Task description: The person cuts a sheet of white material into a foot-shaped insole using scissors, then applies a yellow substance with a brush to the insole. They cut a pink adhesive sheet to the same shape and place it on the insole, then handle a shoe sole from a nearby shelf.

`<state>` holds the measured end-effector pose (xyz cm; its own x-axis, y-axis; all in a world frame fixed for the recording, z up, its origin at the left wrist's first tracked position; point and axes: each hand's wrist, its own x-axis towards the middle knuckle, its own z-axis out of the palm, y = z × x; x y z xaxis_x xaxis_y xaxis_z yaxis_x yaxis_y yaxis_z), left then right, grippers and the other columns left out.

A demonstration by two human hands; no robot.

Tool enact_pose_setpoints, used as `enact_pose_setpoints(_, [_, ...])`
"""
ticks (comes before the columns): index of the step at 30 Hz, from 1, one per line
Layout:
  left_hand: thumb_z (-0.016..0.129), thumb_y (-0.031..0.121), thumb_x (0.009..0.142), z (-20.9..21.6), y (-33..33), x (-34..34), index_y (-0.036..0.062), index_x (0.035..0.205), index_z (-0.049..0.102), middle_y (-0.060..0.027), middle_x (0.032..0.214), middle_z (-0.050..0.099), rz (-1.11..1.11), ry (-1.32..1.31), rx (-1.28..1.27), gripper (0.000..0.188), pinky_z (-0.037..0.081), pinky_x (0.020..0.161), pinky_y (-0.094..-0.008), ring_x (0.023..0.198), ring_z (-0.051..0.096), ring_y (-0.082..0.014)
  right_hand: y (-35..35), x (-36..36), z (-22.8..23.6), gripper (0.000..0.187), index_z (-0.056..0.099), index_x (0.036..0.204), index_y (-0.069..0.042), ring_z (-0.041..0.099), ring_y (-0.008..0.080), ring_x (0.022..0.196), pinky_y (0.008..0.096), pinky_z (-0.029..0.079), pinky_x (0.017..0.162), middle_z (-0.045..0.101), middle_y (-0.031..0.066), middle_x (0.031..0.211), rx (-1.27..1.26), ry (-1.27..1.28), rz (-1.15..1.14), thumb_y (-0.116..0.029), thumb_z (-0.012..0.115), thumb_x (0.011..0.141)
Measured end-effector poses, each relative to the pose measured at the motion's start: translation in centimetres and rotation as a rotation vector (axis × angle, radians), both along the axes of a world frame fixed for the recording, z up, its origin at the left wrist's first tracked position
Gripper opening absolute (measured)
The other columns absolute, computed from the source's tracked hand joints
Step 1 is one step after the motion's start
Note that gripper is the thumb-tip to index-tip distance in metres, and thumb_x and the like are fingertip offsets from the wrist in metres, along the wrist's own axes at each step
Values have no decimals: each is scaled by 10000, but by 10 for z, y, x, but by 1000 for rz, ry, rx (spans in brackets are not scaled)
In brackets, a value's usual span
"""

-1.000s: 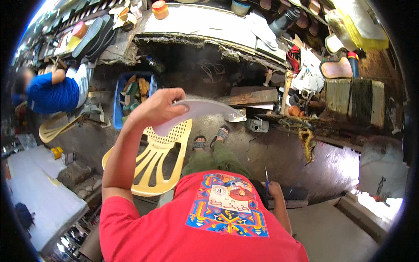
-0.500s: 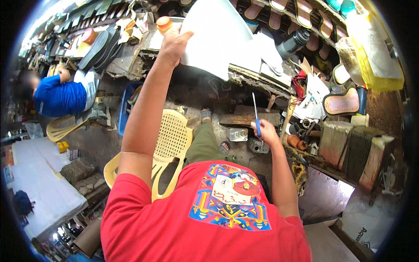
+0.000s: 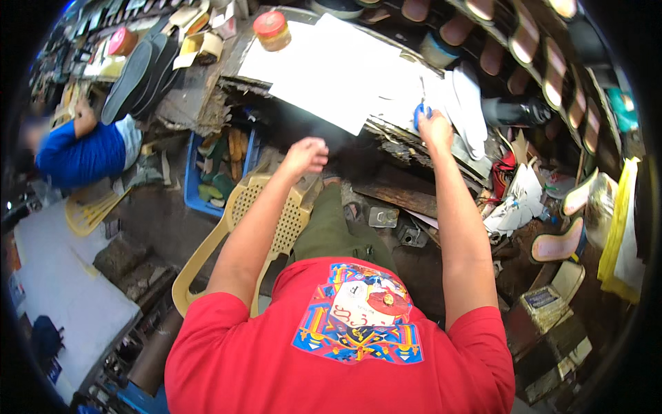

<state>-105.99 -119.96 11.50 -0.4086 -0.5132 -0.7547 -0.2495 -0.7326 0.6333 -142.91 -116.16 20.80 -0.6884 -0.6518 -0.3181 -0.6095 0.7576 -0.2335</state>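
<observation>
White sheets [image 3: 321, 86] lie on the worn workbench [image 3: 207, 103], one corner hanging past the near edge. At the bench's edge my right hand [image 3: 436, 131] is closed on scissors with blue handles [image 3: 419, 116], their blades pointing away over the white material. My left hand [image 3: 307, 157], a little blurred, hovers in front of the bench with its fingers loosely bent and nothing in them. A jar with a red lid [image 3: 272, 31] stands on the far left of the sheets. White sole-shaped pieces [image 3: 467, 114] lie just right of the scissors.
A beige plastic chair [image 3: 276, 214] stands beside my legs. Left of it is a blue crate [image 3: 200, 196] holding shoe parts. A dark bottle [image 3: 514, 112] lies at the bench's right, below racks of soles [image 3: 525, 41]. A person in blue [image 3: 89, 152] sits far left.
My left hand has let go of the white sheet and drawn back toward me; the sheet now lies on the bench. My right hand has carried the scissors forward to the bench edge.
</observation>
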Motion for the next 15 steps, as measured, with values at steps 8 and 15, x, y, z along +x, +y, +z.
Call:
enact_pose_setpoints(8, [649, 476, 967, -52, 270, 252, -35, 964, 713, -241, 921, 735, -1183, -738, -38, 515, 549, 793, -455, 889, 720, -349, 7, 10, -1, 515, 676, 1235, -5, 639, 395, 1118, 487, 503, 982, 665, 223, 1178, -367, 263, 212, -373, 703, 876])
enact_pose_setpoints(15, [651, 452, 978, -37, 355, 280, -20, 946, 698, -195, 875, 708, -813, -735, 110, 475, 537, 770, -424, 842, 689, -304, 177, 69, -33, 341, 701, 940, -23, 664, 394, 950, 457, 534, 841, 683, 211, 987, -119, -315, 477, -356, 726, 871])
